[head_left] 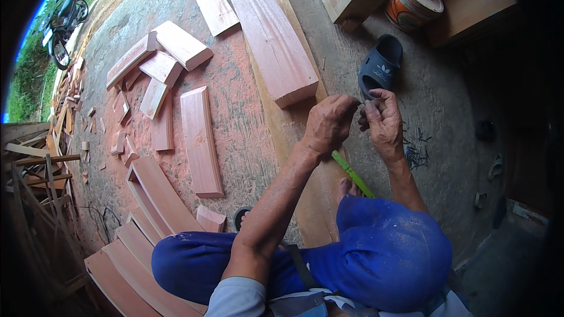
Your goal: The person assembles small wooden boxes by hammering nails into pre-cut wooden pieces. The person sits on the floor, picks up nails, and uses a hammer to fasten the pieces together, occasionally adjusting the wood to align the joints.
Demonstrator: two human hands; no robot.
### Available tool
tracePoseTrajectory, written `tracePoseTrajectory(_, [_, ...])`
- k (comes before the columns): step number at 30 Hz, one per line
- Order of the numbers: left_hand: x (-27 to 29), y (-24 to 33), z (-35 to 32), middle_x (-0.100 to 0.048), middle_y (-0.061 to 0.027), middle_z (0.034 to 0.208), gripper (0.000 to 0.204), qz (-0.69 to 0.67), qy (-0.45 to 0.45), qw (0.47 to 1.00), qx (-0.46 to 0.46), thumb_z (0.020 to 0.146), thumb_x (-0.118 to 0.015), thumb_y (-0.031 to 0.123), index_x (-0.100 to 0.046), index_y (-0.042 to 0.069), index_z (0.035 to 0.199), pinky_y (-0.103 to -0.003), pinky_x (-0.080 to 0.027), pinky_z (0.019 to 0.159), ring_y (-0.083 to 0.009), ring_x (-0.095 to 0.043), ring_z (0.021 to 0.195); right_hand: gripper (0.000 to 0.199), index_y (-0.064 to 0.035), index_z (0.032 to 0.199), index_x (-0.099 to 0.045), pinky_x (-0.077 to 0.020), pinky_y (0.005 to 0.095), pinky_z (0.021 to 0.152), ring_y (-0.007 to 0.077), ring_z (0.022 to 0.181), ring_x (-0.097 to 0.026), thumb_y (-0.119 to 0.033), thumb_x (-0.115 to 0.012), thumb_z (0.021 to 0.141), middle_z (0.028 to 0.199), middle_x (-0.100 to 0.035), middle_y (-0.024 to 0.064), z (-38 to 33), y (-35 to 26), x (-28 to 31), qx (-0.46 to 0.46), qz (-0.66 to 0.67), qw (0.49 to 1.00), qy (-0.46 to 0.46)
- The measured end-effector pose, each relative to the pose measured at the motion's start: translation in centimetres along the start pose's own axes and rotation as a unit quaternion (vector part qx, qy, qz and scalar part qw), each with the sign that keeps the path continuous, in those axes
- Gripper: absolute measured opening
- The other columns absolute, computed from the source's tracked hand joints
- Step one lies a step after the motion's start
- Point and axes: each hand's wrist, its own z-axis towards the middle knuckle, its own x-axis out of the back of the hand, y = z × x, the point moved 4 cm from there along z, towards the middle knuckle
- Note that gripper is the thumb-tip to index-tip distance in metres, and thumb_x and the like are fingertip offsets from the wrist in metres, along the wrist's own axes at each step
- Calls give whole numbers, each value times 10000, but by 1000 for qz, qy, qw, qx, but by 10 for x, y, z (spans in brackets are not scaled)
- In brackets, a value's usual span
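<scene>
The left hand (330,122) is curled near the wooden block (273,41); its grip cannot be told. The right hand (385,126) pinches a small item (362,105) between both hands. Step: apparently fingertip positioning. Next move calls for steady pressure.

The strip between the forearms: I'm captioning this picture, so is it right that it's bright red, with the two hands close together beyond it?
The colour is wrong: the head view shows the strip as bright green. It does lie between the forearms, with the left hand and right hand close together beyond it.
</scene>
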Motion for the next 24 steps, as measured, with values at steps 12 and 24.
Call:
tracePoseTrajectory(12, [100,-85,-13,-743,-80,1007,135,-284,286,902,156,1004,-659,130,-663,4,1053,-275,-517,814,-128,-677,889,549,-87,1425,-460,-531,507,913,442,1101,-644,-260,-678,951,1214,-638,226,-88,75,-13,-47,-420,876,-233])
tracePoseTrajectory(24, [99,-99,-35,-695,-90,931,108,-101,216,950,200,929,-734,100,-714,16,993,-313,-548,798,-179,-671,902,447,-35,1428,-421,-443,282,484,113,558,-556,-241,-558,1056,749,-541,37,-115,95,-11,-455,23,864,-214])
